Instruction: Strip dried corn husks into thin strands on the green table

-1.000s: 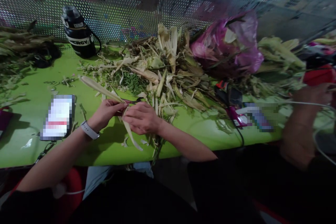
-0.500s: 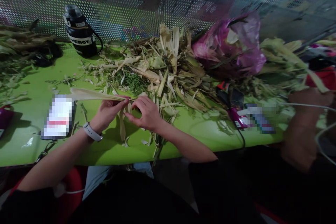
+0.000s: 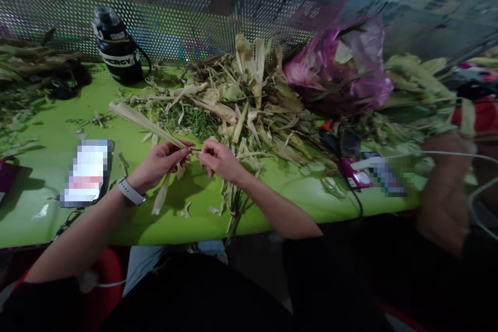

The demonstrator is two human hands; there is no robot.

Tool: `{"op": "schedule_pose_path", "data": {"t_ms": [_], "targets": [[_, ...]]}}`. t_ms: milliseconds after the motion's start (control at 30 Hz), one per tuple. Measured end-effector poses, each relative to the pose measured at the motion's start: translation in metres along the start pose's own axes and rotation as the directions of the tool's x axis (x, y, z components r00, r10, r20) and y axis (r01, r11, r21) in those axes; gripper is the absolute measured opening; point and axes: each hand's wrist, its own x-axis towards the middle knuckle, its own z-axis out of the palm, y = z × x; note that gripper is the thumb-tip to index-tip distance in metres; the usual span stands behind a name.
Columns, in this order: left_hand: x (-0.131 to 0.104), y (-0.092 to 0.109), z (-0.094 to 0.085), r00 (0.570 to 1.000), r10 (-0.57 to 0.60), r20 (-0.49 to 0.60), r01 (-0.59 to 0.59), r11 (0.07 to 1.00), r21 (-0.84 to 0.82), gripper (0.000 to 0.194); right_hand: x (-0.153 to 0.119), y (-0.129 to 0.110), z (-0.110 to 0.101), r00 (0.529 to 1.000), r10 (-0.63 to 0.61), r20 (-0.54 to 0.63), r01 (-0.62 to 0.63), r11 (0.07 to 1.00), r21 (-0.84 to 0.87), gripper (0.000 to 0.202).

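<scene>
My left hand pinches pale corn husk between thumb and fingers. The husk's long flat blade points up and left, and a second husk strip hangs below the same fingers. Just to the right, my right hand is closed, fingertips pinched on a thin, narrow end of the husk that stretches across the small gap between the hands. Both hands are above the green table. Beyond them lies a heap of dry corn husks, with a bunch of thin green strands at its near edge.
A dark bottle stands at the back left, before a perforated metal panel. A phone lies left of my hands. A pink plastic bag rests behind the heap. Another person's arm is at the right, near a white cable.
The husk blade has swung from nearly level to slanting up and left, and the hanging strip has swung leftward. My right hand has drawn slightly away to the right of my left fingers.
</scene>
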Motion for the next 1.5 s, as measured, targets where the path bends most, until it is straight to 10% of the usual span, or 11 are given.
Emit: {"op": "schedule_pose_path", "data": {"t_ms": [467,867,1133,1300,1500], "targets": [[0.007,-0.004,-0.002,0.986,-0.092,-0.142,0.057,0.971,-0.234,0.013,-0.005,0.014,0.011,0.893,-0.45,0.012,0.374,0.727,-0.576,0.029],[0.002,-0.004,0.004,0.985,-0.108,-0.133,0.06,0.945,-0.323,0.02,-0.009,0.013,0.022,0.928,-0.353,0.122,0.356,0.739,-0.572,0.03],[0.002,-0.004,-0.004,0.977,0.13,-0.17,-0.115,0.989,0.096,0.028,-0.005,0.015,0.024,0.954,-0.266,0.135,0.297,0.896,-0.33,0.021],[0.006,-0.005,-0.011,0.958,0.27,-0.097,-0.185,0.838,0.514,0.022,-0.004,0.011,0.018,0.95,-0.301,0.082,0.309,0.868,-0.388,0.017],[0.006,-0.003,-0.01,0.964,0.256,-0.073,-0.156,0.766,0.624,0.023,-0.005,0.005,0.013,0.931,-0.343,0.127,0.365,0.852,-0.376,0.016]]}}
